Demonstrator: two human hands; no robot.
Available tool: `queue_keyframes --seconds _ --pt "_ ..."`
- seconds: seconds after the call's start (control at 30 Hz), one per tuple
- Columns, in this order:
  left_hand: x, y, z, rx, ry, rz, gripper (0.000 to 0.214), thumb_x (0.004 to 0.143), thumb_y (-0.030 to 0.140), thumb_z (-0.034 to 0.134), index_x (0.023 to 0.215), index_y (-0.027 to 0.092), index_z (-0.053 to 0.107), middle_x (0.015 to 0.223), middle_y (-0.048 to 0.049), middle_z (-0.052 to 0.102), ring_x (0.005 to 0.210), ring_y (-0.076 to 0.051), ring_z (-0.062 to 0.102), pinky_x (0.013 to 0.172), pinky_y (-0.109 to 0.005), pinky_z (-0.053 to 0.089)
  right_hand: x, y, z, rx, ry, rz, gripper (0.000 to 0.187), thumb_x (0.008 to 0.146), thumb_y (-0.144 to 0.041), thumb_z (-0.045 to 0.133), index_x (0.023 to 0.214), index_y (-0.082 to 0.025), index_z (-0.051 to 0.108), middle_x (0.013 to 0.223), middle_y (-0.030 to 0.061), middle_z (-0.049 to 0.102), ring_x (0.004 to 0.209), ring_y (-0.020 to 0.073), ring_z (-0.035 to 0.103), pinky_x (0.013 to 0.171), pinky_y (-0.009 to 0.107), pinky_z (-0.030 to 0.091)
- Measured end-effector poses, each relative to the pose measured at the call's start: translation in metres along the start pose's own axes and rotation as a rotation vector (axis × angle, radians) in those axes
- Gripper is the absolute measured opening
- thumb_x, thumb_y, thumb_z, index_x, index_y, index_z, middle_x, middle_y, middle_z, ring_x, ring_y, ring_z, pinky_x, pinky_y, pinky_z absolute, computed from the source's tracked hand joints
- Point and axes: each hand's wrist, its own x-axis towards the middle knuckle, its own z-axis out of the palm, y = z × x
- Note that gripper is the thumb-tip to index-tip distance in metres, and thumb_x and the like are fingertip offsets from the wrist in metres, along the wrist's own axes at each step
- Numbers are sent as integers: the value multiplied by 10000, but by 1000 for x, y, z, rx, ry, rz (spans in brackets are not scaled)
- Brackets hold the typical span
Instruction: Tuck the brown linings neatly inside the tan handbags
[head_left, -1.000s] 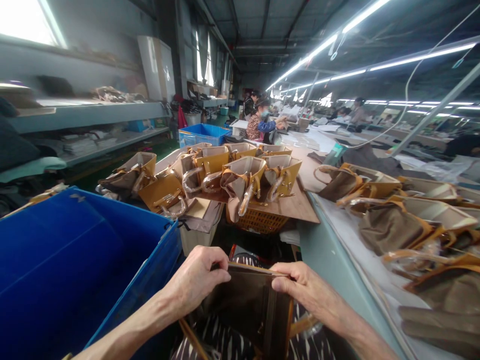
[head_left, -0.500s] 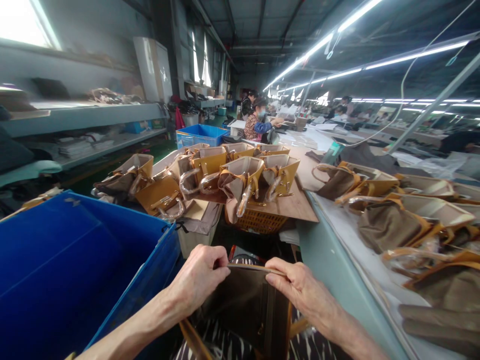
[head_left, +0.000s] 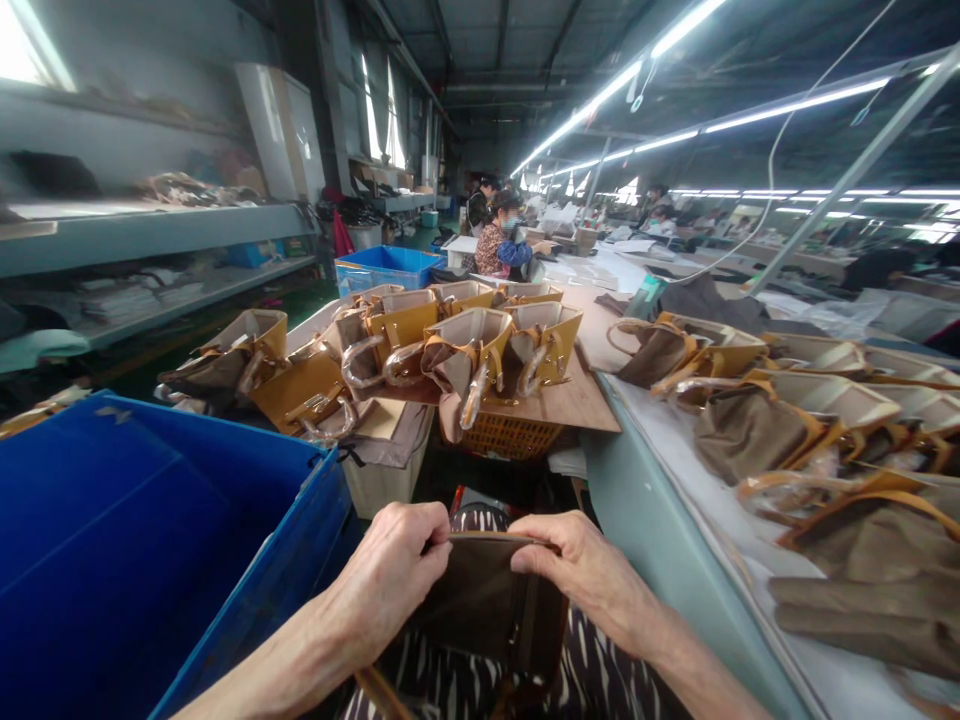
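Here, both hands (head_left: 401, 560) (head_left: 577, 560) pinch a brown bag (head_left: 476, 600), bottom centre. Handbags (head_left: 405, 315) crowd a mid-frame board (head_left: 589, 400); lamps (head_left: 795, 107) glow upper right.

One left hand (head_left: 409, 545), one right hand (head_left: 574, 555), one held bag (head_left: 476, 590), two large bins (head_left: 247, 450), one orange basket (head_left: 514, 438), at least twelve other bags (head_left: 555, 350).
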Motion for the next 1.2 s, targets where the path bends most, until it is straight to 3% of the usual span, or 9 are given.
queue_keyframes --seconds 0.2,0.5,0.6,0.73,0.87,0.97,1.13,1.2 --pt "4 5 -5 -7 -56 -49 121 689 139 469 570 161 474 533 61 444 533 -78 390 540 -206 242 6 11 0 31 -4 39 191 818 -291 515 731 -222 671 587 -62 512 580 104 457 529 211 297" --pt "6 2 -6 -31 -46 -93 114 671 149 484 560 157 505 517 58 441 522 -78 385 526 -200 240 12 9 3 -107 23 -22 293 882 -362 461 730 -210 660 601 -36 560 593 119 509 545 212 323" --pt "6 -2 -4 -39 -28 -97 109 667 157 485 563 159 518 512 55 446 519 -80 388 511 -202 229 13 7 6 -236 51 -88 280 911 -339 448 766 -216 652 676 -23 625 650 136 556 588 224 344" --pt "6 -3 -3 -34 -15 -98 112 669 173 474 569 161 521 506 51 447 514 -87 388 504 -211 227 12 -1 12 -547 174 -274 56 856 -252 576 870 -220 621 816 -8 655 731 173 559 672 281 336" --pt "5 0 -3 -23 -25 -98 109 668 171 463 574 163 517 530 43 472 535 -96 407 515 -220 233 10 -11 19 -626 200 -378 295 706 -382 732 894 -199 597 807 -4 638 732 193 552 656 300 332" --pt "5 2 -4 -14 -18 -108 111 671 167 462 574 162 515 535 42 469 544 -97 408 522 -220 232 10 -11 22 -643 196 -326 336 637 -378 781 849 -194 596 792 -10 630 733 201 553 647 303 334" --pt "5 5 -5 -15 -18 -124 118 670 167 472 561 158 517 518 47 443 528 -90 383 517 -218 220 13 -5 18 -486 145 -165 30 774 -191 644 776 -206 618 787 -25 643 760 165 570 672 257 353" --pt "5 6 -6 -16 -34 -130 122 673 174 477 562 158 524 515 47 438 524 -90 374 514 -219 217 14 -3 16 -349 127 -155 73 808 -183 601 763 -223 642 776 -39 649 760 140 578 668 225 358"
